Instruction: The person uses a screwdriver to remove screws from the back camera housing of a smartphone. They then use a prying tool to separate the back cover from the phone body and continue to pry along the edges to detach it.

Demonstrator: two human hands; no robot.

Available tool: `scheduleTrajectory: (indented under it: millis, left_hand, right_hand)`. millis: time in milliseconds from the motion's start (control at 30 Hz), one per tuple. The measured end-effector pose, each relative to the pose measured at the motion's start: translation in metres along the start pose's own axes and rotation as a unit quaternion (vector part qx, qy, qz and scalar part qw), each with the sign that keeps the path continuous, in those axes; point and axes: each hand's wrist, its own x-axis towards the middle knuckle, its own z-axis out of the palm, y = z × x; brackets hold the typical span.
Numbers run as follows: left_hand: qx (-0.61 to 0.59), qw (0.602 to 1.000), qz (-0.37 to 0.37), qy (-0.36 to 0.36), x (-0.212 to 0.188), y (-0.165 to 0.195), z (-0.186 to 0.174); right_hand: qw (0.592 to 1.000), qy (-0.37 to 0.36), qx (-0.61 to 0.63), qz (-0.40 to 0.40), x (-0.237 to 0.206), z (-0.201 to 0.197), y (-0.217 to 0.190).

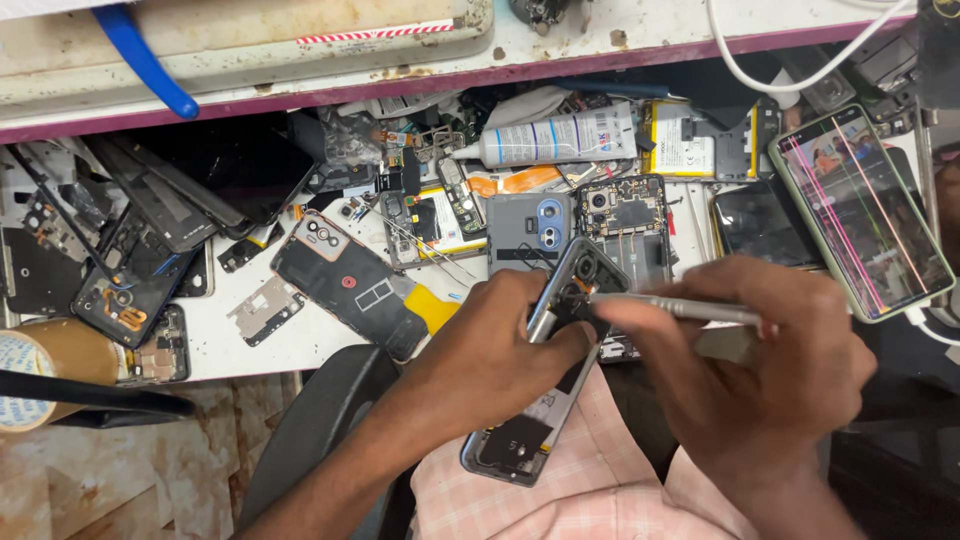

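My left hand [490,350] grips an opened phone [520,440] with its back cover off, tilted over my lap, camera end up toward the bench. My right hand [770,360] holds a thin metal tool [680,308], its tip resting at the phone's upper inside near the camera opening. My thumb and fingers hide the middle of the phone.
The white bench [320,340] is crowded with phone parts: a dark back cover [350,290], a grey back cover [527,232], an open phone frame [625,215], a glue tube [560,138], a lit phone with a striped screen [860,210], a tape roll [40,370].
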Motion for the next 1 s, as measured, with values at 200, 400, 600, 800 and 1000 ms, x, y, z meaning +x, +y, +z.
scheduleTrajectory:
  millis: [200, 400, 600, 800, 1000]
  left_hand:
    - [-0.029, 0.994, 0.091, 0.045, 0.003, -0.009, -0.001]
    - [0.034, 0.999, -0.004, 0.026, -0.001, -0.002, 0.002]
    - [0.033, 0.998, -0.023, 0.043, 0.004, 0.002, -0.008]
    - [0.025, 0.996, 0.005, 0.086, 0.007, -0.001, -0.015]
    - [0.049, 0.996, 0.02, 0.065, 0.002, -0.001, -0.011]
  right_hand:
    - [0.985, -0.163, 0.031, 0.055, 0.009, -0.011, -0.019]
    - [0.998, 0.033, -0.014, -0.058, 0.003, 0.005, -0.002]
    - [0.984, -0.015, 0.175, 0.042, -0.01, 0.001, 0.015]
    - [0.961, 0.046, 0.198, 0.186, -0.012, -0.002, 0.007]
    - [0.978, 0.045, 0.184, 0.089, -0.034, 0.004, 0.006]
